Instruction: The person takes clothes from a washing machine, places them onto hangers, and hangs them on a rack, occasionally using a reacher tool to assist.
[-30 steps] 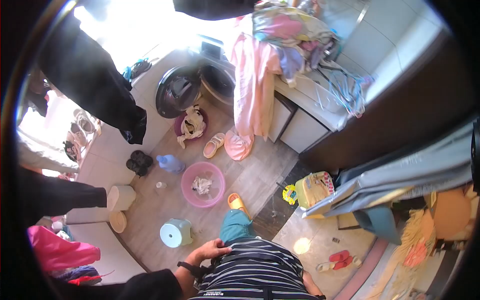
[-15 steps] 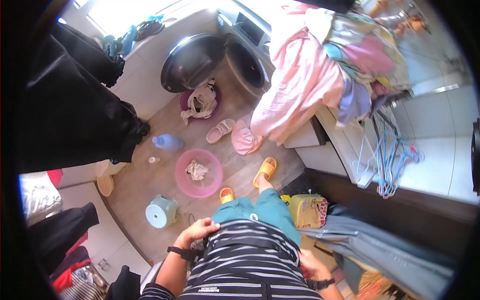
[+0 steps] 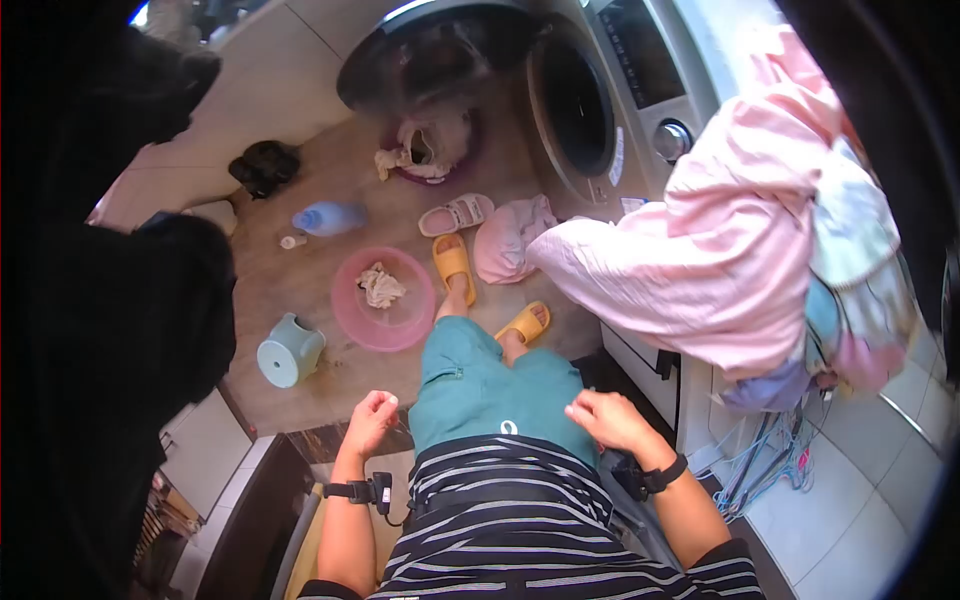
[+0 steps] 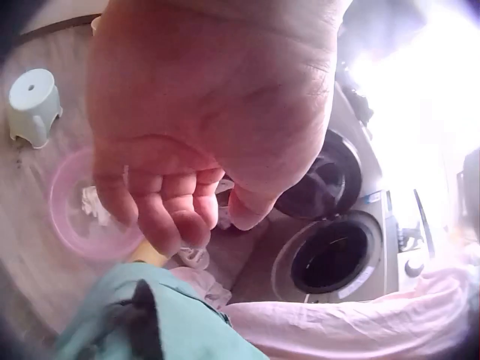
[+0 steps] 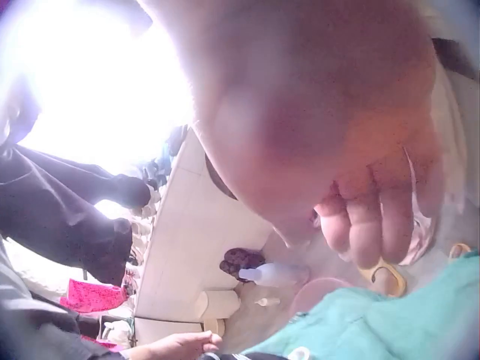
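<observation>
Both of my hands hang in front of my teal shorts and hold nothing. My left hand is off the left side of the shorts, its fingers loosely curled in the left wrist view. On the other side, my right hand hangs near the shorts with loosely bent fingers. Ahead on the floor stands a pink basin with a crumpled white cloth inside. A long pink cloth hangs down at the right, nearer to my right hand, and a pink bundle lies on the floor.
A washing machine has its round door open. Below the door sits a purple basin with clothes. A pale stool, a blue bottle and a sandal are on the floor. Dark garments hang at left.
I have walked forward and turned, so the washing machine and pink cloth look nearer. My left hand has moved off my shirt's hem. My right hand has come forward into fuller view.
</observation>
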The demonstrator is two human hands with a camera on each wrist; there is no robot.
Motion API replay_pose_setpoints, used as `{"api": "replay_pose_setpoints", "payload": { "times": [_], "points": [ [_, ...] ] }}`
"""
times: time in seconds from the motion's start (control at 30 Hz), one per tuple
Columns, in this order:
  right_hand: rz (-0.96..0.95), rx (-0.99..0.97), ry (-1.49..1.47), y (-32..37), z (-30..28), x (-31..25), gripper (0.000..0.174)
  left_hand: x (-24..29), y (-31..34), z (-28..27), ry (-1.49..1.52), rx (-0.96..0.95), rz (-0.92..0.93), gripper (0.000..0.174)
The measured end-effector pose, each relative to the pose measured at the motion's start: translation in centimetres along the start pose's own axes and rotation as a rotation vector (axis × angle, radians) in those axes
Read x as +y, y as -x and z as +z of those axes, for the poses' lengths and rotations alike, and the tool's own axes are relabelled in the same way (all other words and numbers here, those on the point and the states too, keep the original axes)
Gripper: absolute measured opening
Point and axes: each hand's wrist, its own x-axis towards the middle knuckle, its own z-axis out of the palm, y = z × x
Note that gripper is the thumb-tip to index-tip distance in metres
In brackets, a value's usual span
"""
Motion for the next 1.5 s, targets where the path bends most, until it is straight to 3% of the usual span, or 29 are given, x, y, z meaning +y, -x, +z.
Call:
{"api": "replay_pose_setpoints", "payload": {
  "times": [0.17,0.3,0.37,0.47,0.57,0.7,0.77,0.83,0.93,1.03,1.13,1.2,1.3,1.33,1.4,1.5],
  "points": [
    [-0.267,0.212,-0.235,-9.8,-4.3,-6.8,0.028,0.5,-8.3,-3.9,-0.092,0.047,-0.091,0.014],
    [-0.249,0.208,-0.412,-20.5,-7.6,-13.3,0.028,3.0,-12.8,-5.9,0.119,0.198,-0.104,0.013],
    [-0.307,0.267,-0.501,-26.1,-7.4,-13.0,0.029,4.3,-14.2,-5.6,0.112,0.229,-0.169,0.015],
    [-0.319,0.559,-0.597,-37.8,-11.0,-15.7,0.033,2.8,-15.3,-5.7,0.060,0.206,-0.186,0.017],
    [-0.182,0.832,-0.454,-45.3,-15.8,-13.8,0.040,1.2,-15.7,-5.8,0.005,0.198,-0.259,0.017],
    [0.034,1.097,-0.430,-52.7,-23.7,-6.0,0.059,-1.8,-15.7,-6.7,0.038,0.217,-0.374,0.018],
    [0.265,1.305,-0.424,-53.0,-26.7,-3.9,0.073,-2.6,-16.0,-7.1,0.027,0.250,-0.418,0.018],
    [0.430,1.356,-0.408,-54.3,-28.8,-1.4,0.077,-2.0,-16.1,-7.0,-0.014,0.295,-0.482,0.018],
    [0.539,1.248,-0.331,-55.1,-29.7,0.8,0.071,-3.1,-16.7,-7.6,0.056,0.295,-0.458,0.017],
    [0.440,1.096,-0.481,-54.6,-30.4,2.6,0.058,-2.2,-17.3,-7.3,0.039,0.316,-0.441,0.017],
    [0.232,1.501,-0.771,-55.1,-27.9,1.3,0.048,0.3,-18.1,-5.7,0.004,0.284,-0.388,0.018],
    [0.147,1.585,-0.862,-54.0,-25.9,0.0,0.047,1.5,-19.0,-4.9,-0.009,0.231,-0.367,0.016],
    [0.064,1.471,-0.956,-50.3,-22.3,-2.6,0.041,2.9,-20.0,-3.9,-0.016,0.195,-0.303,0.015],
    [0.026,1.546,-0.900,-49.5,-21.0,-3.1,0.039,3.3,-20.3,-3.7,-0.020,0.187,-0.278,0.014],
    [-0.191,1.517,-1.144,-44.6,-19.5,-6.0,0.028,5.4,-20.8,-2.8,-0.036,0.174,-0.253,0.014],
    [-0.235,1.482,-1.174,-36.9,-18.1,-8.7,0.025,7.8,-21.2,-2.0,-0.083,0.160,-0.202,0.015]
  ]
}}
